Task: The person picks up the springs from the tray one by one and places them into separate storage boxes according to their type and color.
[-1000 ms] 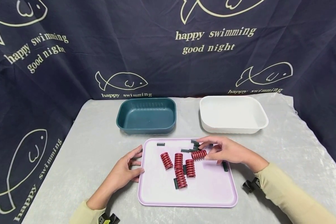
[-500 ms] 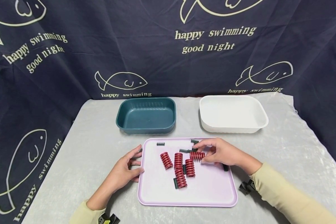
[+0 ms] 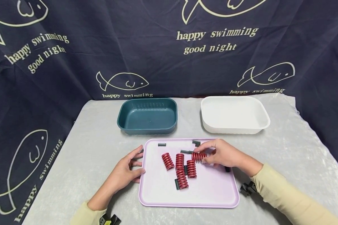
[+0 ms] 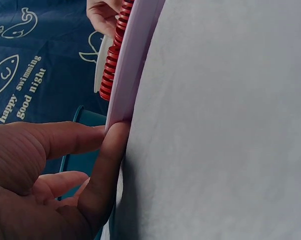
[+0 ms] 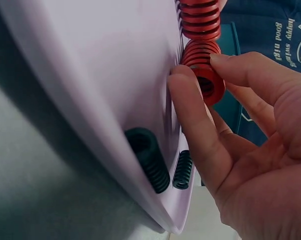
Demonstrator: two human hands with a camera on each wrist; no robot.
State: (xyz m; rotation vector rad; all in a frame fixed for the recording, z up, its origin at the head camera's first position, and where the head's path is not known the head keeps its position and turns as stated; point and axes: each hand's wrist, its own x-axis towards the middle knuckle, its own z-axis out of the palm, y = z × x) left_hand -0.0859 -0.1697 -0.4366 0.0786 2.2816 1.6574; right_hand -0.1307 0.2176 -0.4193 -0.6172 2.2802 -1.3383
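My left hand [image 3: 124, 172] holds the left rim of a pale lilac tray [image 3: 208, 193]; thumb and finger meet at its edge in the left wrist view. On the right, my right hand [image 3: 226, 153] pinches a thick red coil spring [image 3: 197, 156] between thumb and fingers, low over the tray. Its hollow end faces the right wrist camera. Several more red springs lie mid-tray, among them a tilted red spring [image 3: 167, 161] and an upright-looking one [image 3: 191, 168]. Thin dark green springs [image 3: 186, 152] lie close by the right fingertips.
Behind the tray stand a teal bin [image 3: 149, 120] at left and a white bin [image 3: 233, 114] at right. A small green spring [image 3: 161, 144] lies by the tray's far rim, and a dark spring [image 5: 149, 160] lies near the right rim. A printed curtain [image 3: 163, 53] hangs behind.
My right hand has shifted a little left and towards me, its fingertips closing in on the red spring, which has moved slightly left. My left hand has stayed at the tray's rim.
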